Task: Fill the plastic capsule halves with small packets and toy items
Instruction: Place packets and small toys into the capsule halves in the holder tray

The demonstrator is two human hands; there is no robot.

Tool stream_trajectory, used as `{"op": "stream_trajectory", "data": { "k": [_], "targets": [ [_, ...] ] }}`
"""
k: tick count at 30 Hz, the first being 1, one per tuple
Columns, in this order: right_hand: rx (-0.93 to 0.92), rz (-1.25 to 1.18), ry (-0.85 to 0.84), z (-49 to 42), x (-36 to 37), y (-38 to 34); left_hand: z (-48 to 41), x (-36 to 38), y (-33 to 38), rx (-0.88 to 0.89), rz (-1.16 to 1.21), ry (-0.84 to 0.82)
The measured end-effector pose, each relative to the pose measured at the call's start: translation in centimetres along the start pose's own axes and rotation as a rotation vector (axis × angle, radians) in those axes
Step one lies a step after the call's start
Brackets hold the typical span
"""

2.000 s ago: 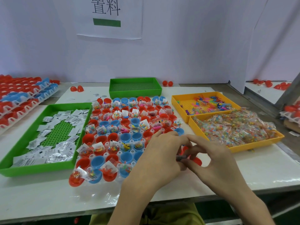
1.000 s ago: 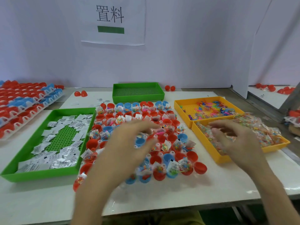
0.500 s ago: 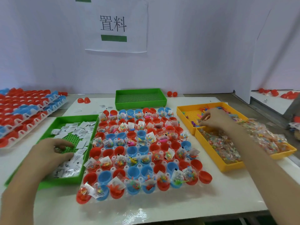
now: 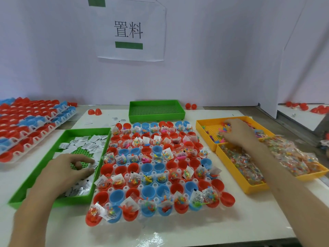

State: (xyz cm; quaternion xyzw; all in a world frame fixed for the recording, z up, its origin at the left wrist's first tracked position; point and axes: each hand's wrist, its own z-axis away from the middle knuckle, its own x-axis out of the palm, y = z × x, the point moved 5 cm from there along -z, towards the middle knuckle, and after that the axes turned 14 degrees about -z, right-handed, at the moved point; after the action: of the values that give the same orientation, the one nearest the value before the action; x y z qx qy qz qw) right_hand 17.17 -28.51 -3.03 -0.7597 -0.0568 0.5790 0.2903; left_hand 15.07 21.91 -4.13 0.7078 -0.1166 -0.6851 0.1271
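A clear rack (image 4: 154,185) at the table's centre carries red and blue capsule halves (image 4: 116,196); many hold small bags and toys, some are bare. My left hand (image 4: 67,169) is inside the green tray (image 4: 58,202) on the left, pinching a white packet (image 4: 93,165) between thumb and forefinger. My right hand (image 4: 237,133) reaches into the far yellow tray (image 4: 201,122), its fingers curled over small coloured toy items (image 4: 224,129). A nearer yellow tray (image 4: 229,176) holds clear bags of coloured beads (image 4: 293,157).
An empty green tray (image 4: 156,111) stands behind the rack. Stacked racks of capsule halves (image 4: 32,125) fill the far left. Loose red halves (image 4: 94,112) lie by the white back wall, which bears a paper sign (image 4: 131,32). The table edge runs just below the rack.
My hands left the rack's front and parted: the left went into the green packet tray, the right into the yellow toy tray. Over the last half second both closed on items there.
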Motion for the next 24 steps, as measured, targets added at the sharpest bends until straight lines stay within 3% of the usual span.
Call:
{"op": "stream_trajectory", "data": {
  "k": [3,5,13,18,24],
  "targets": [
    [-0.112,-0.147,-0.186,0.4,0.9,-1.6,0.0,0.1,-0.4,-0.04,0.036,0.06],
    [-0.158,-0.117,-0.279,0.7,1.5,-2.4,0.0,0.1,-0.5,-0.059,0.055,0.08],
    [-0.147,-0.091,-0.235,1.1,1.5,-3.0,-0.2,0.3,-0.7,-0.064,0.055,0.152],
    [-0.146,-0.221,-0.069,1.2,0.7,-2.3,0.5,-0.6,-2.1,-0.152,0.251,0.414],
    [-0.122,-0.492,0.172,1.9,-2.2,-2.6,0.6,-1.3,-2.8,-0.141,0.597,0.519]
  ]
}}
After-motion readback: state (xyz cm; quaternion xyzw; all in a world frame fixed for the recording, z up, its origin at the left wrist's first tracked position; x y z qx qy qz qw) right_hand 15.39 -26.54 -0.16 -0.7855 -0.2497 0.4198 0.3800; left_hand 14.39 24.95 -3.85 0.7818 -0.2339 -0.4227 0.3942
